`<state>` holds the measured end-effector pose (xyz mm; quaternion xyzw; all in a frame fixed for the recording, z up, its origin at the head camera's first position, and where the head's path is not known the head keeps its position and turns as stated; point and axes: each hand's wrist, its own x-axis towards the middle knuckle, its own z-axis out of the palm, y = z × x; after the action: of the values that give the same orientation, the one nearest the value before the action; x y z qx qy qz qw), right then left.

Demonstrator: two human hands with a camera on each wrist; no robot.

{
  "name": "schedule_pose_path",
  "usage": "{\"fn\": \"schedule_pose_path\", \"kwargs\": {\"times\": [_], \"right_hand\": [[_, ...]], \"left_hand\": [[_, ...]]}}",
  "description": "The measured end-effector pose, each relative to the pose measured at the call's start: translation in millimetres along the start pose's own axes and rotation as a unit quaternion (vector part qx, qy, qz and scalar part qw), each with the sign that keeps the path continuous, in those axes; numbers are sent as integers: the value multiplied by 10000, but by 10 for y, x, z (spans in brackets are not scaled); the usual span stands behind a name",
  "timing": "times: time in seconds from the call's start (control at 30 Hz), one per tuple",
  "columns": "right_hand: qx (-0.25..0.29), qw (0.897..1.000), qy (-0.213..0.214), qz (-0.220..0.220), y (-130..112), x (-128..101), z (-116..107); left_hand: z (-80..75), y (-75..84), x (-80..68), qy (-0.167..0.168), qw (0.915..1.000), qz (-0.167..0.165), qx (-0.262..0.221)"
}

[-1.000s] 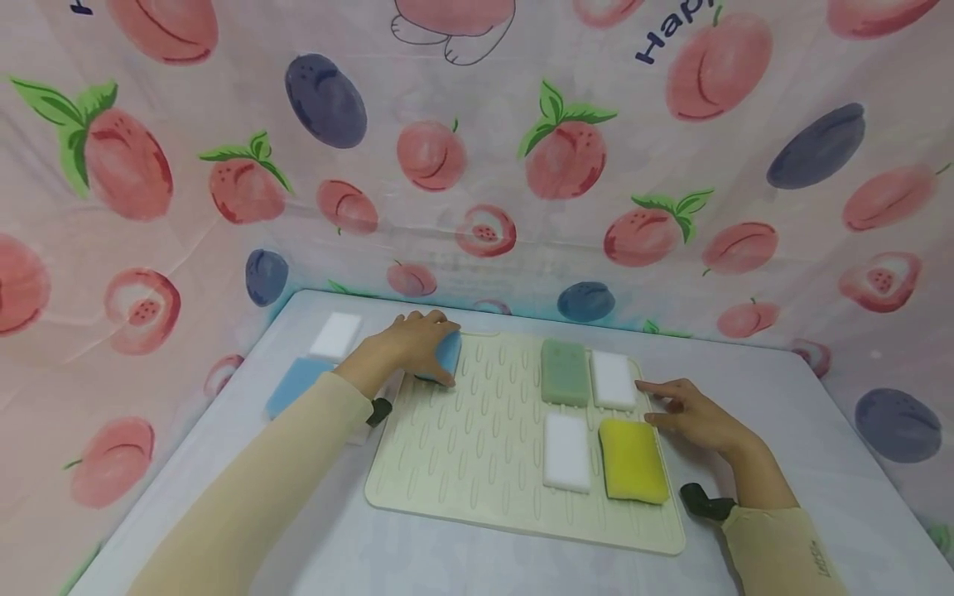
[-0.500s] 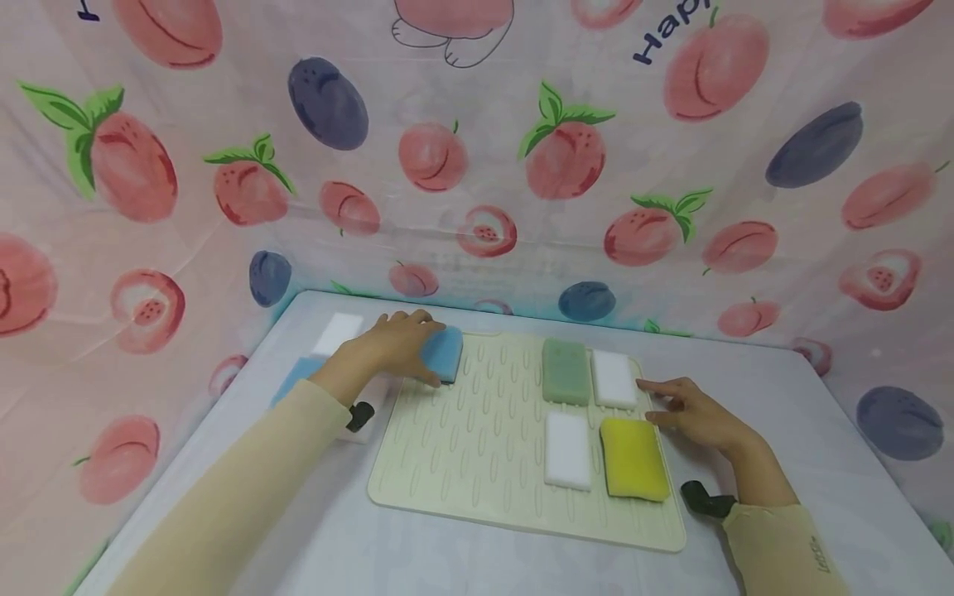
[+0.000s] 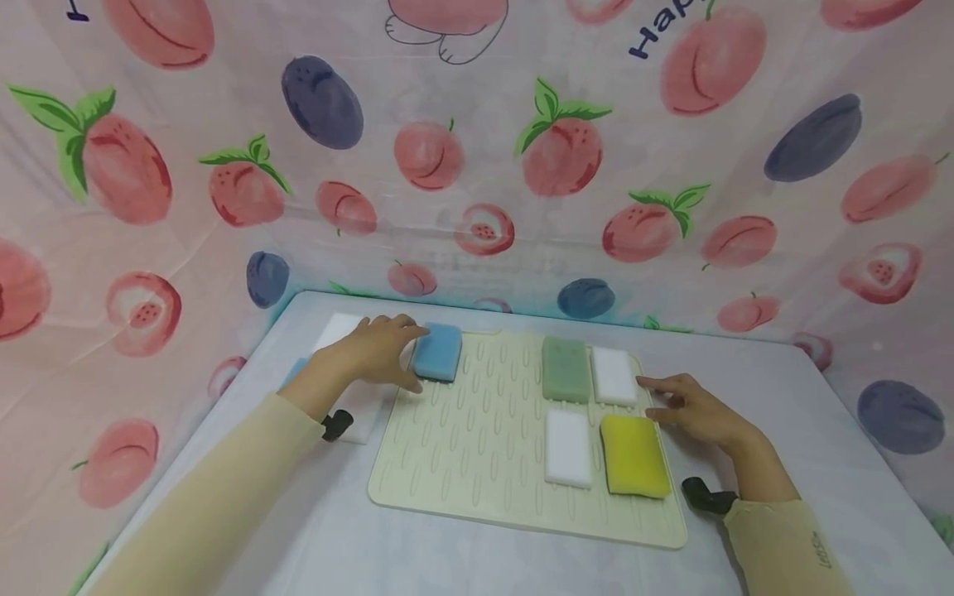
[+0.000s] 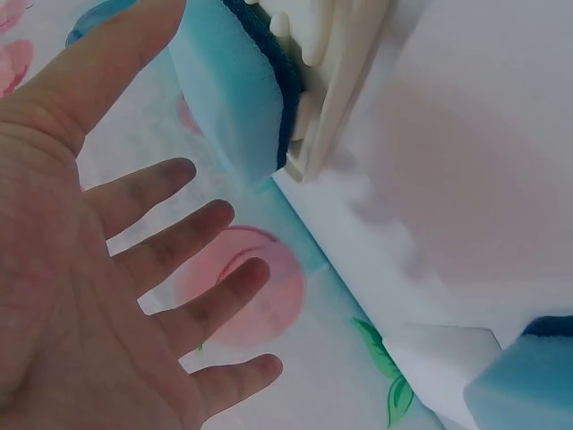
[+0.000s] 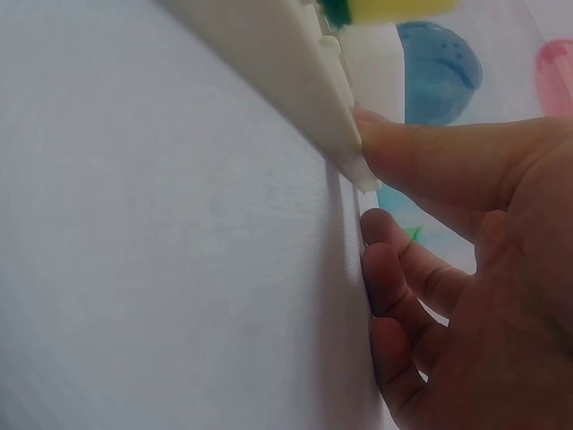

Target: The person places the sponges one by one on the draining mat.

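A fruit-printed cloth (image 3: 477,165) hangs behind and to both sides of the pale counter (image 3: 745,397). On the counter lies a cream ribbed drying mat (image 3: 484,439), taking up most of the middle. Four sponges sit toward the mat's right end: a green sponge (image 3: 565,370) and a white sponge (image 3: 614,377) along the far edge, a second white block (image 3: 567,448) and a yellow sponge (image 3: 634,456) nearer the front edge. A blue sponge (image 3: 437,351) rests on the mat's far left corner. Off the mat, near the counter's far left corner, lie a white pad (image 3: 335,329) and another blue piece (image 3: 295,370), mostly hidden by the sleeve, and what looks like one more white block (image 3: 361,420) under the wrist.

The left hand (image 3: 373,352) is spread, fingers straight, with fingertips just beside the blue sponge's left side; the wrist view shows the palm empty. The right hand (image 3: 696,410) lies relaxed at the mat's right edge, thumb against the rim, gripping nothing.
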<state>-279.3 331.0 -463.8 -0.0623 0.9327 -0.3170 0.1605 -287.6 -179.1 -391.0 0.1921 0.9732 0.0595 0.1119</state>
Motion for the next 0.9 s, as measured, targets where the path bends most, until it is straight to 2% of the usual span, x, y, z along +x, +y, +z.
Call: {"fn": "schedule_pose_path", "kwargs": {"times": [0.2, 0.47, 0.9], "right_hand": [[-2, 10000, 4, -28, 8, 6, 1], [-34, 10000, 11, 44, 10, 16, 8], [-25, 10000, -13, 55, 8, 19, -2]], "left_hand": [[-3, -38, -100, 23, 9999, 98, 7], [12, -87, -236, 18, 10000, 53, -27], [103, -226, -440, 65, 9998, 110, -152]]}}
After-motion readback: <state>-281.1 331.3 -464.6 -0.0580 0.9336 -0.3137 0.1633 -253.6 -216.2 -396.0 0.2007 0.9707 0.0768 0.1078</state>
